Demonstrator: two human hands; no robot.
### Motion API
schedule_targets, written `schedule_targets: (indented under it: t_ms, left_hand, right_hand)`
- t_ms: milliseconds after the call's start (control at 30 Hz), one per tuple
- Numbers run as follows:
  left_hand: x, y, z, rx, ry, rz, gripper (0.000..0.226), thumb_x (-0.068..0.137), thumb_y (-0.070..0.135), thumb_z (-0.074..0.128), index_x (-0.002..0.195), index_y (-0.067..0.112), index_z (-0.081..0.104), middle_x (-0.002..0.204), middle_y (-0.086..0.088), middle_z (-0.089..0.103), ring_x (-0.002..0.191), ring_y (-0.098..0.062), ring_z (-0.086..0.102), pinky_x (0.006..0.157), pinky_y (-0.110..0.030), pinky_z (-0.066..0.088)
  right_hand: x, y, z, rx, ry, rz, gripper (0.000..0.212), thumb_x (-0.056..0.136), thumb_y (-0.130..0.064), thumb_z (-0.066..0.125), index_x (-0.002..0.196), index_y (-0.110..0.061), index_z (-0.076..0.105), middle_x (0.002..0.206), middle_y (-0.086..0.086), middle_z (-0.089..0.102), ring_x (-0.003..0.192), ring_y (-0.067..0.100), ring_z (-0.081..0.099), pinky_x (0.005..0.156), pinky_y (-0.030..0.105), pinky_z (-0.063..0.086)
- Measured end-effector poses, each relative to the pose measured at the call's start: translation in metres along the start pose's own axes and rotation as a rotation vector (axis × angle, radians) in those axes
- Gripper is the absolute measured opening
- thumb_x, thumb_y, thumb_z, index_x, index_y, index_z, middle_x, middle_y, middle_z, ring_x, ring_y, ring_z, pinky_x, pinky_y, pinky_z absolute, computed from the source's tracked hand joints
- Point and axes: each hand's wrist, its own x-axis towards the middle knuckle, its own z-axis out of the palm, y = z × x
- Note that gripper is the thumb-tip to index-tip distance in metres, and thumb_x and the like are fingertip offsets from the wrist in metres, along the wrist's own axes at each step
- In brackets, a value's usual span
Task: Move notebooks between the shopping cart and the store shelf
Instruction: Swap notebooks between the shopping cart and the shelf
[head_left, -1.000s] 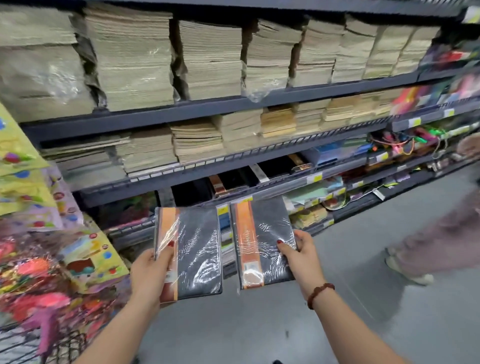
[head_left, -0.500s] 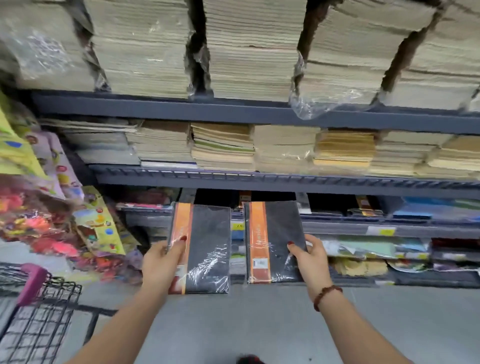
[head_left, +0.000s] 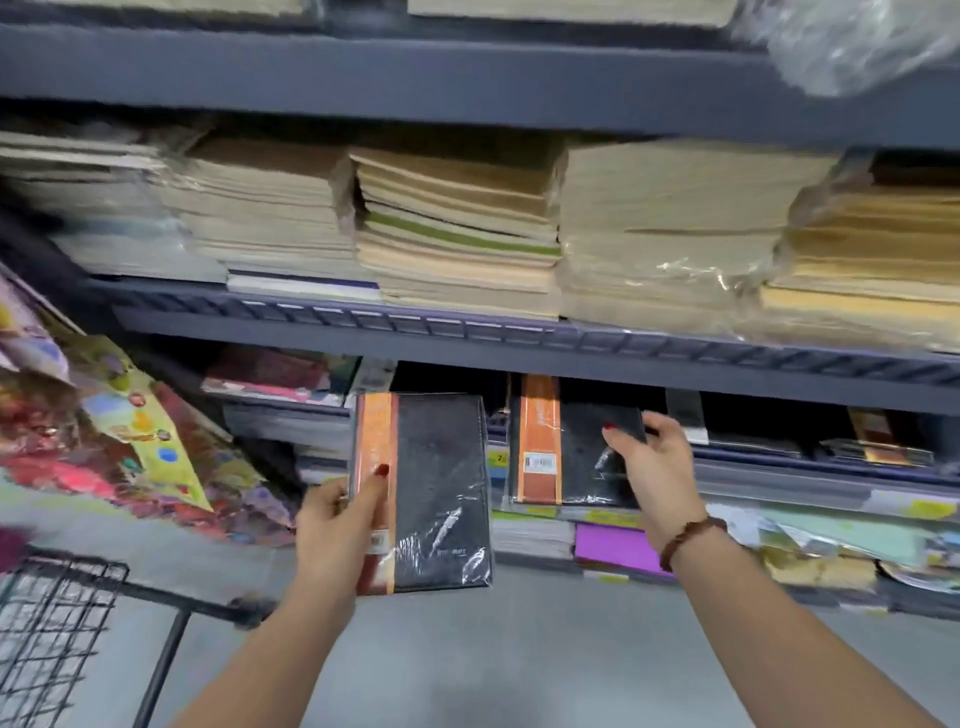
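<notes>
Gripped in the left hand (head_left: 337, 525), thumb laid across the orange spine band, fingers behind the back cover: one shrink-wrapped black notebook (head_left: 441, 493). Held upright, front cover toward the camera, in front of the store shelf (head_left: 519, 340) and clear of it. Probably parked this way to wait its turn during work with the other hand.

Pinched near its right edge by the right hand (head_left: 649, 467), thumb on the front cover, fingers curled round behind: a second notebook (head_left: 563, 447) of the same kind. Positioned further forward than the left grip and slightly higher, top edge tucked under the shelf board, lower edge at the stock of the tier beneath. Impossible to tell whether resting there or carried. Held by the outer edge, presumably to leave the spine side free to slide into the dark slot.

Judged step: seating the right-hand notebook on the shelf, with the left-hand one to follow.

Below and left of the left grip: wire shopping cart (head_left: 57, 623), well apart from both notebooks. Above both grips: stacks of tan paper pads (head_left: 457, 228) on the upper tier. Below the right grip: a purple cover (head_left: 613, 548) among flat stock. Around the right wrist: a beaded bracelet (head_left: 688, 538).

Likely risk: glossy wrap under a one-edge pinch, hence possible tilt or slip on release.
</notes>
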Motion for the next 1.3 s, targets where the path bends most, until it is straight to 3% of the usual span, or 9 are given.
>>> schedule_targets:
  t_ms: [167,267,433,567,667,833,1033,1133,1300]
  left_hand:
    - [0.012,-0.016,0.011,-0.014,-0.01,-0.001,0.027,0.084,0.025,0.068,0.063,0.012,0.057,0.051,0.002,0.053,0.054,-0.019,0.046,0.059,-0.033,0.038]
    - [0.018,-0.024,0.01,-0.001,-0.017,-0.034,0.028,0.084,0.03,0.068,0.066,0.012,0.055,0.058,-0.002,0.052,0.055,-0.02,0.045,0.057,-0.03,0.037]
    - [0.024,-0.028,0.008,-0.006,-0.022,-0.044,0.03,0.083,0.032,0.068,0.063,0.015,0.053,0.054,0.002,0.053,0.052,-0.019,0.045,0.054,-0.028,0.038]
    - [0.026,-0.024,0.007,-0.039,-0.046,-0.044,0.026,0.084,0.03,0.067,0.066,0.016,0.056,0.059,0.0,0.056,0.053,-0.019,0.048,0.055,-0.028,0.039]
    - [0.029,-0.022,0.004,-0.043,-0.066,-0.035,0.026,0.082,0.033,0.068,0.071,0.014,0.055,0.067,-0.006,0.054,0.06,-0.022,0.047,0.059,-0.031,0.037]
    - [0.032,-0.015,0.004,-0.069,-0.081,-0.025,0.03,0.083,0.033,0.068,0.061,0.019,0.054,0.057,0.001,0.052,0.052,-0.018,0.045,0.055,-0.028,0.036]
    - [0.042,-0.004,0.007,-0.114,-0.089,-0.008,0.029,0.082,0.035,0.069,0.061,0.02,0.057,0.063,-0.002,0.054,0.056,-0.021,0.048,0.06,-0.031,0.04]
    - [0.046,0.0,0.009,-0.126,-0.087,0.005,0.024,0.081,0.036,0.069,0.067,0.02,0.059,0.067,-0.005,0.056,0.061,-0.023,0.05,0.065,-0.035,0.043]
    - [0.046,0.005,0.02,-0.114,-0.063,0.004,0.027,0.083,0.033,0.069,0.062,0.018,0.058,0.059,0.0,0.055,0.054,-0.02,0.047,0.062,-0.032,0.042]
  right_hand:
    - [0.02,0.024,0.007,-0.127,0.033,-0.064,0.026,0.078,-0.019,0.07,0.089,-0.026,0.047,0.104,0.014,0.063,0.097,0.031,0.061,0.094,0.047,0.048]
    - [0.026,0.032,0.007,-0.214,0.071,-0.092,0.031,0.065,-0.039,0.072,0.084,-0.031,0.049,0.096,0.011,0.066,0.092,0.033,0.064,0.086,0.051,0.052]
    - [0.019,0.03,0.002,-0.29,0.065,-0.162,0.06,0.072,-0.038,0.075,0.117,-0.023,0.038,0.109,0.012,0.062,0.099,0.028,0.062,0.09,0.045,0.051]
    - [-0.007,0.028,-0.011,-0.482,-0.125,-0.3,0.097,0.05,-0.04,0.088,0.132,-0.03,0.036,0.125,0.0,0.038,0.11,0.009,0.047,0.097,0.011,0.038]
    - [-0.016,0.03,-0.016,-0.693,-0.148,-0.489,0.083,0.056,-0.024,0.088,0.129,-0.029,0.049,0.134,0.002,0.031,0.115,-0.001,0.034,0.088,-0.01,0.021]
    - [-0.014,0.03,-0.004,-0.765,-0.06,-0.589,0.053,0.067,-0.028,0.081,0.118,-0.022,0.065,0.151,0.012,0.031,0.14,0.019,0.029,0.111,0.024,0.024]
    - [0.019,0.019,0.021,-0.791,0.051,-0.652,0.049,0.075,-0.039,0.073,0.119,-0.018,0.065,0.136,0.022,0.049,0.139,0.023,0.032,0.11,0.028,0.027]
    - [0.036,0.01,0.026,-0.821,0.063,-0.655,0.052,0.075,-0.044,0.071,0.12,-0.019,0.064,0.128,0.012,0.06,0.14,0.017,0.03,0.111,0.032,0.031]
    - [0.044,0.017,0.025,-0.78,0.069,-0.653,0.054,0.074,-0.047,0.071,0.122,-0.023,0.062,0.135,0.008,0.056,0.141,0.012,0.028,0.106,0.025,0.033]
